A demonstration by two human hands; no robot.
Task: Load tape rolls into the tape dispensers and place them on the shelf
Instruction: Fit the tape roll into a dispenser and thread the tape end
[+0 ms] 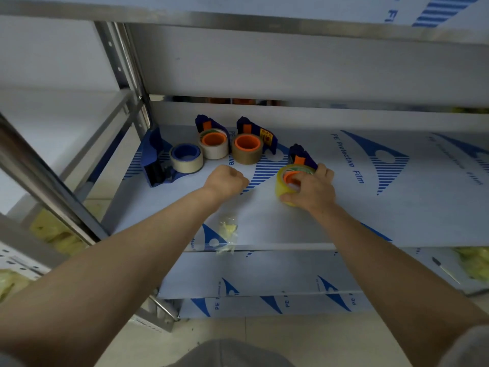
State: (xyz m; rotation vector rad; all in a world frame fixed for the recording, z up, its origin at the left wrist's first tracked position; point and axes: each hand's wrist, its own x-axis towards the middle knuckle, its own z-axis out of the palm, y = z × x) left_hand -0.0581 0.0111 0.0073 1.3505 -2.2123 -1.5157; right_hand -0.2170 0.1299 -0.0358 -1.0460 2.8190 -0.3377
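Note:
On the film-covered shelf (344, 223) stand several blue tape dispensers. The left dispenser (156, 165) holds a cream roll (186, 158) on a blue hub. Behind it, a white roll (213, 144) and a brown roll (247, 148) sit on orange hubs in their dispensers. My right hand (311, 192) grips a yellow clear tape roll (284, 181) mounted in the rightmost dispenser (301, 156), which rests on the shelf. My left hand (227, 180) is a closed fist holding nothing, resting on the shelf left of that roll.
A crumpled scrap of clear tape (227, 230) lies near the shelf's front edge. A metal upright (124, 67) rises at the left. A shelf board hangs overhead. Yellow bags (57, 234) sit on the lower left rack; a pen (446, 270) lies at lower right.

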